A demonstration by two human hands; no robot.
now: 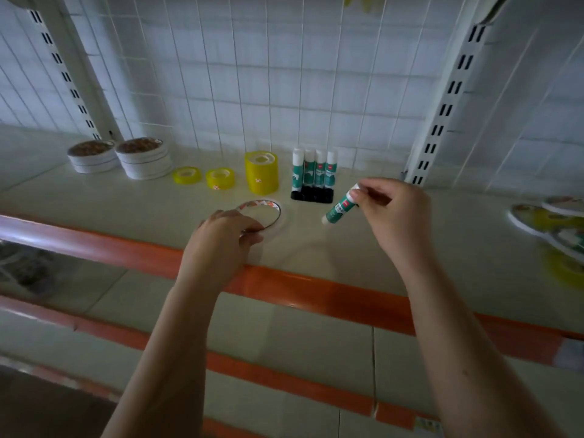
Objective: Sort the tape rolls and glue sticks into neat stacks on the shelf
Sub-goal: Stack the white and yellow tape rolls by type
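Pinching the green-and-white glue stick [339, 206] by its upper end in your right hand [392, 210], you hold it tilted, lower end down-left, just right of the upright row of matching glue sticks [313, 168] on the shelf [363, 248], while your left hand [226, 230] grips the flat white tape roll [268, 213].

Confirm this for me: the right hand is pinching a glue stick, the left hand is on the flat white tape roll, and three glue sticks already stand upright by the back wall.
One detail is off. The head view shows four glue sticks standing upright by the back wall, not three. The rest holds: the right hand pinches a glue stick, and the left hand is on the flat white tape roll.
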